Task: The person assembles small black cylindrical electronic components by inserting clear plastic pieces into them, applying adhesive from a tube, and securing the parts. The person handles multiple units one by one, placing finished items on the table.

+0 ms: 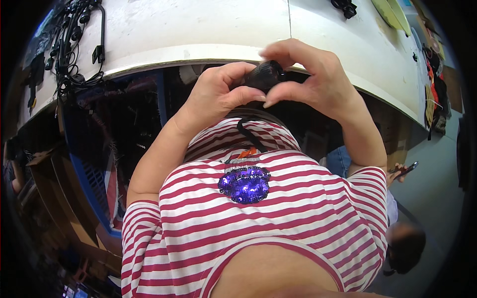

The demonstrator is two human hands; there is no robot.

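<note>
Just off the table's front edge, my left hand point(218, 89) grips a short black ribbed cylinder point(264, 74) with the thumb along its lower side. Its exact kind does not show. My right hand point(313, 74) curls around the cylinder's right end, index finger above and thumb below. Those upper fingertips are slightly blurred, and the thumb tip lies close to my left thumb. Part of the cylinder is hidden behind my left fingers.
A white table point(189, 25) spans the far side. Black cables and parts point(74, 44) are heaped at its left; a small black item point(345, 7) and a yellow-green basin point(392, 15) lie far right. A blue crate point(89, 164) stands below left. Another person's hand point(397, 171) holds a phone at right.
</note>
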